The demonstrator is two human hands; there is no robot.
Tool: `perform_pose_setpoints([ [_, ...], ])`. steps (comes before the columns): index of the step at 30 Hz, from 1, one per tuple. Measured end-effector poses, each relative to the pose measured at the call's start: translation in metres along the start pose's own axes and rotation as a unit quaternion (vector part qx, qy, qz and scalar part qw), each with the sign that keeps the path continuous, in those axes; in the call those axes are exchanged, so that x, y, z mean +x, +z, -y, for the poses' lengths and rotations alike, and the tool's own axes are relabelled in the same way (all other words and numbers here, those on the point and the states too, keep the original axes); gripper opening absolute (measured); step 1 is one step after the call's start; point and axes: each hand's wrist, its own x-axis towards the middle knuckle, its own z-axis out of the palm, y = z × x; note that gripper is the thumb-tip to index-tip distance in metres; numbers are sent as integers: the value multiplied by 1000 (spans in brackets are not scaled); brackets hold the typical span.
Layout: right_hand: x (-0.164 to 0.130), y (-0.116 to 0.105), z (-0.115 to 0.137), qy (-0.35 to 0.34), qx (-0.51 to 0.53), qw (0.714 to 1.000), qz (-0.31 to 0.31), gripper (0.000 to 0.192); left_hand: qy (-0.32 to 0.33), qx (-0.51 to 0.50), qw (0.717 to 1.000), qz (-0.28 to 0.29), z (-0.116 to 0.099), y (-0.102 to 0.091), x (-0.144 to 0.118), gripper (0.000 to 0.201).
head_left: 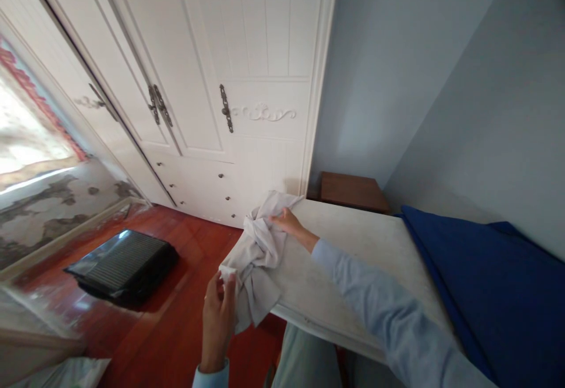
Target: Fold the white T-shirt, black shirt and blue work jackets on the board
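Note:
A crumpled, light grey-white cloth (260, 244) lies bunched over the left end of a white table (348, 246), part of it hanging past the edge. My left hand (218, 311) pinches the near left part of the cloth between thumb and fingers, just off the table's side. Farther back, my right hand (289, 222) grips the cloth near its upper right folds, above the tabletop. Whether the cloth is a garment or a plain piece of fabric cannot be made out.
Dark blue fabric (489, 294) covers the table's right side. A brown wooden cabinet (353, 192) stands behind it, beside a white wardrobe (265, 158). On the red wooden floor (176, 317) at left sits a black ribbed case (123, 267). A window (30, 123) is far left.

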Motion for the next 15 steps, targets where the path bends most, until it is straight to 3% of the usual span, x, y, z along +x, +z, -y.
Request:
perform_pose_setpoints([
  [3, -24, 16, -12, -45, -47, 997, 52, 48, 28, 53, 998, -25, 0, -3, -1, 83],
  [7, -46, 17, -8, -97, -49, 988, 107, 24, 40, 72, 996, 25, 4, -2, -4, 82],
  [10, -56, 10, 5, -85, 83, 992, 40, 20, 17, 36, 999, 20, 9, -2, -7, 70],
  [12, -63, 8, 10, -90, 201, 975, -32, 26, -26, -10, 1000, -4, 12, -3, -8, 68],
  [13, -67, 9, 10, -98, 245, 963, -46, 29, -50, -35, 998, -14, 14, -4, -8, 70],
  [15, -77, 16, 7, -115, 293, 949, -8, 34, -88, -73, 993, -28, 17, -6, -7, 74],
])
